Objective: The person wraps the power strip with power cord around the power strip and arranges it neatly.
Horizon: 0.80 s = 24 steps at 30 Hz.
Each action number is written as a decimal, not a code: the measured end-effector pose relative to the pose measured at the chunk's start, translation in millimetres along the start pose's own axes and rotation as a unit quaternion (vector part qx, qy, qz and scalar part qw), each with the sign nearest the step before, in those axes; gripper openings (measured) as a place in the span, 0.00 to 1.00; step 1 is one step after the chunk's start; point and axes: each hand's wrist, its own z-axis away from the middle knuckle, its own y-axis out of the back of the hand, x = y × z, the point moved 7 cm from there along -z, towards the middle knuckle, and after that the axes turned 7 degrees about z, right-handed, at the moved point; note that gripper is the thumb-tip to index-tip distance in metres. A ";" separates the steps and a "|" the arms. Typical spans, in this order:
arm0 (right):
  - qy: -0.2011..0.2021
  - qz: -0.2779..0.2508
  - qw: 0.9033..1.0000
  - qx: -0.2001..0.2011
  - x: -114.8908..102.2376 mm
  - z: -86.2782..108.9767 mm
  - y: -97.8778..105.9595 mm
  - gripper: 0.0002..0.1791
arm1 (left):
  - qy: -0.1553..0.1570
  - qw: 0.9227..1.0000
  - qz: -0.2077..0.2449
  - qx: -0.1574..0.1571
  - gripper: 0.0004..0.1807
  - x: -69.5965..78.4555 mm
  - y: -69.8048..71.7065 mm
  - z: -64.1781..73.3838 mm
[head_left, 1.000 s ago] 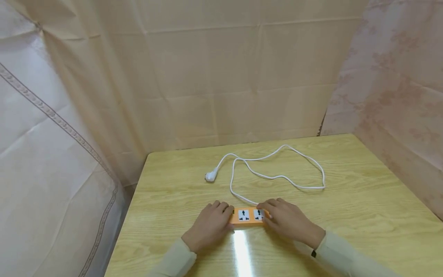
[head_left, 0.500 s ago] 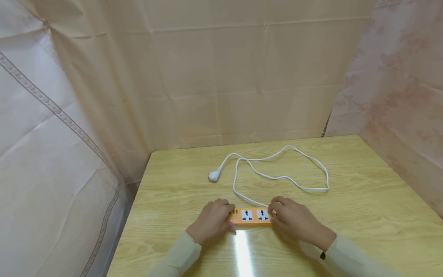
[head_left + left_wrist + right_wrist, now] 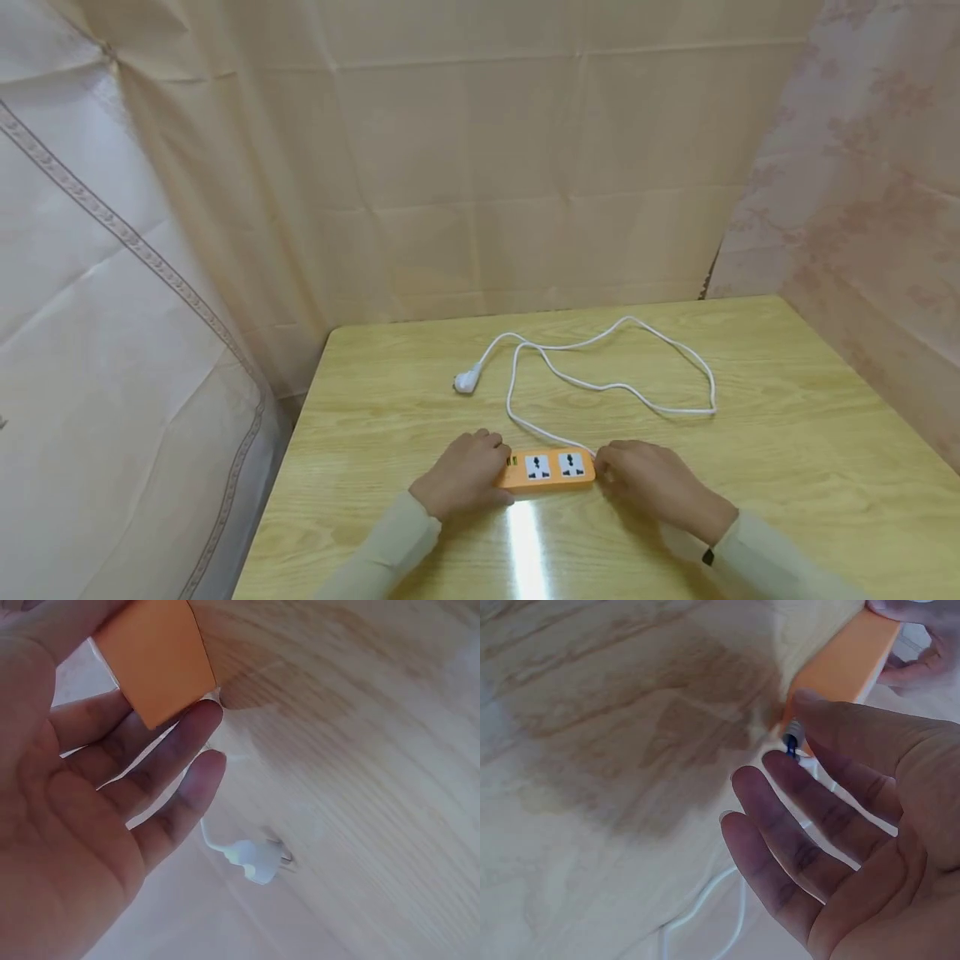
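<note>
An orange power strip [image 3: 551, 472] with two white sockets lies near the table's front. My left hand [image 3: 468, 471] grips its left end, thumb on the near side and fingers over the back; the left wrist view shows the strip's orange end [image 3: 161, 664] between them. My right hand [image 3: 660, 483] is at the right end, where the white cord [image 3: 540, 431] comes out. Its thumb and index finger pinch a short grey-and-blue piece [image 3: 793, 736] at the cord's exit, while the other fingers [image 3: 761, 855] are loosely bent. The index fingertip is mostly hidden.
The cord loops across the wooden table [image 3: 375, 367] to a white plug [image 3: 467, 381], left of centre. Beige cloth [image 3: 450, 167] hangs behind the table's back edge. Patterned cloth [image 3: 885, 208] hangs at the right, pale cloth [image 3: 112, 333] at the left.
My right hand has slid right off the strip's top to the cord's exit, uncovering the right end. My left hand keeps its grip. The whole view has shifted slightly.
</note>
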 end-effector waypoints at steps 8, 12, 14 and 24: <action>0.016 0.011 1.000 0.003 2.1 -10.0 -5.5 0.11 | 0.024 0.996 0.085 0.006 0.27 -8.8 1.1 4.4; 0.007 0.004 1.000 -0.002 3.0 -16.0 -7.5 0.11 | 0.037 0.992 0.118 0.011 0.27 -14.4 1.7 8.8; 0.006 -0.002 1.000 -0.002 3.2 -16.6 -8.5 0.11 | 0.039 0.992 0.119 0.011 0.29 -15.8 0.9 9.7; 0.047 -0.073 0.996 0.012 -4.1 -19.6 -7.3 0.09 | 0.034 0.996 0.083 0.001 0.28 -14.7 -3.7 8.2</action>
